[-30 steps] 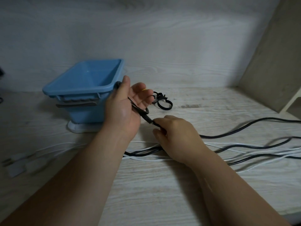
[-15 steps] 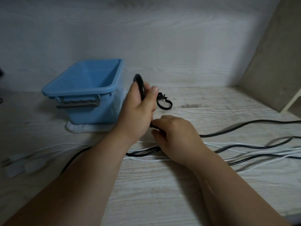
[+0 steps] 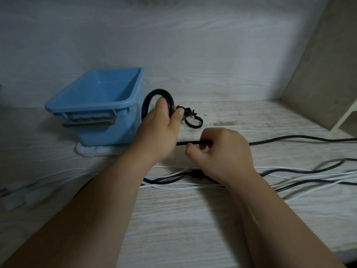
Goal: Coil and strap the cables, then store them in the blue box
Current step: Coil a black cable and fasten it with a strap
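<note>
My left hand is closed around a small upright loop of black cable, held just right of the blue box. My right hand pinches the same black cable a little to the right; a short taut stretch runs between both hands. The cable's free length trails off to the right edge. Black straps lie looped on the table behind my left thumb. The blue box stands open with nothing visible inside.
More black and white cables lie tangled across the wooden table under my right wrist. White plug ends rest at the far left. A white lid lies under the box. A beige panel closes the right side.
My left hand has turned and lifted, and the black cable now forms a full loop above it. My right hand has slid right along the cable, pulling a stretch straight.
</note>
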